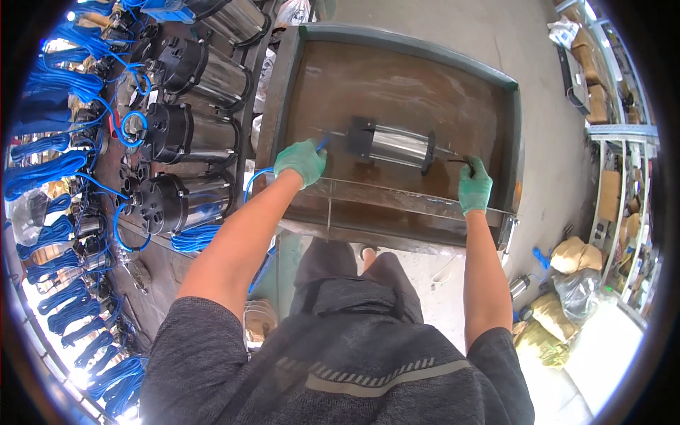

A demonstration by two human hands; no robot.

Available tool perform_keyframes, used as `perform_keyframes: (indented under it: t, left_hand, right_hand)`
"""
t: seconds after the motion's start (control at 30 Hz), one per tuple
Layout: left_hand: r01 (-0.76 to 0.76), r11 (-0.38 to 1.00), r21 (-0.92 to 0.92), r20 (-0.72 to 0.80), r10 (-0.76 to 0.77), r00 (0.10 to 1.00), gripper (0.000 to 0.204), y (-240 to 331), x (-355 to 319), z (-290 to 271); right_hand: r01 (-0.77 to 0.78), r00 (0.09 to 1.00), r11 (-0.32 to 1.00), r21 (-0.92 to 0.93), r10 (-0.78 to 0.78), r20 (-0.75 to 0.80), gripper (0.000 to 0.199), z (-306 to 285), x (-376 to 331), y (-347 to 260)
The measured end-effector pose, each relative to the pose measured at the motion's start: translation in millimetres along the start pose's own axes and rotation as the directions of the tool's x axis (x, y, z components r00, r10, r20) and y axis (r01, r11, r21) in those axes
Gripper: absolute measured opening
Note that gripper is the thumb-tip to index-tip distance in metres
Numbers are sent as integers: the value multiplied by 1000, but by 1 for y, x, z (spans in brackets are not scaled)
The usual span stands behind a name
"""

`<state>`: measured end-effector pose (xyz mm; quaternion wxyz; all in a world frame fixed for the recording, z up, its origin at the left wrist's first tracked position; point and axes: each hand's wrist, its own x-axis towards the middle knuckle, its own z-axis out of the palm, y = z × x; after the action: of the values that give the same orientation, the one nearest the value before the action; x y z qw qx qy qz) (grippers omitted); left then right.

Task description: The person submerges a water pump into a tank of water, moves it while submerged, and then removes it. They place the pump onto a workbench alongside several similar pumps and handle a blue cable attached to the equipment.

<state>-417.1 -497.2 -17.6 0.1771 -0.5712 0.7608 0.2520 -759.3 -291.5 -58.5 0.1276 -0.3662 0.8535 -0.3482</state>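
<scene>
A shiny metal cylinder with black end caps (399, 145), like a pump motor, lies on its side in or just over the brownish water of a wide metal tank (397, 37). My left hand (303, 161), in a green glove, is closed on a blue cable (322, 144) to the left of the cylinder. My right hand (475, 188), gloved too, grips a thin dark rod or cord (457, 160) running toward the cylinder's right end. I cannot tell how deep the cylinder sits.
Several similar steel and black pump units (188, 134) stand along the left, with many coiled blue cables (46, 173) beyond them. A flat bar (397, 191) crosses the tank's near side. At the right are sacks (554, 315) and shelves (623, 134) with boxes.
</scene>
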Motion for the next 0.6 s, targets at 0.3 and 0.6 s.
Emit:
perform_keyframes:
  t: [0.3,0.6]
  left_hand:
    - [-41,993,-112,-29,38,999,38,-13,2,2]
    - [-246,900,-361,-295,140,945,38,-42,4,9]
  right_hand:
    - [-380,925,790,481,331,188,25,4,22,-24]
    - [-474,854,613,631,493,163,25,-22,41,-80]
